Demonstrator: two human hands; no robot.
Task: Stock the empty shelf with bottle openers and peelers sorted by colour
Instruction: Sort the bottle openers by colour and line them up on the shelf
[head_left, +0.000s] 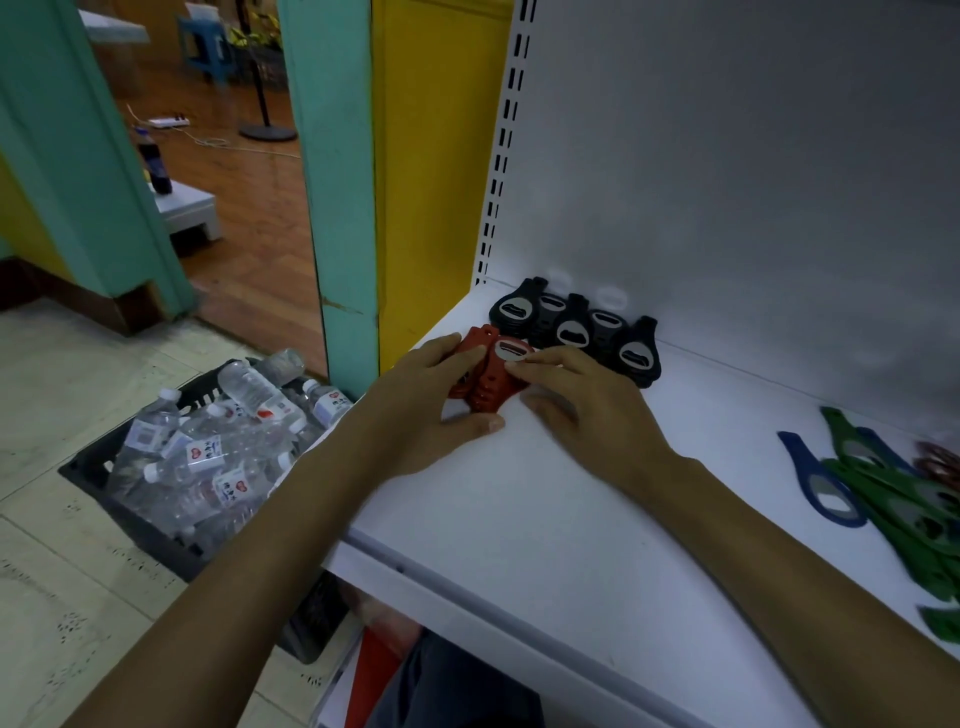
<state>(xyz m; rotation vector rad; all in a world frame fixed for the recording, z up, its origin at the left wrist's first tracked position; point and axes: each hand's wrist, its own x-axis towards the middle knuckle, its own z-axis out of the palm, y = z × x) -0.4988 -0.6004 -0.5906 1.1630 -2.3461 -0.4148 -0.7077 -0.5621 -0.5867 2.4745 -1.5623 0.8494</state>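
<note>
Left hand: curls round the left side of the red openers, fingers along the far edge, thumb on the near edge; grips them rather than merely touching.
Right hand: pinches the right edge of the same pile, one fingertip on the metal plate of the top piece, thumb lower down.
Reason for the two-sided hold: probably to square the loose reds into one tidy bunch before letting go.
Red openers: on the shelf, between both hands, just in front of the black ones, near the left end.
Black openers: in an overlapping row close to the back wall, heads and tails alternating, likely to save room; looks finished.
Colour order: black behind, red in front, seemingly one group per colour.
Unsorted heap: green openers with a blue opener at the right, well apart from the hands; something reddish-brown behind, too blurred to name.
Peelers: cannot tell whether any are here.
Shelf: white, flat, matte; slotted upright at the left rear corner.
Below left: black crate of small water bottles on pale tiles.
Room: teal door frame, yellow panel beside it; wooden floor beyond with a dark soda bottle, a power strip and a fan stand.
</note>
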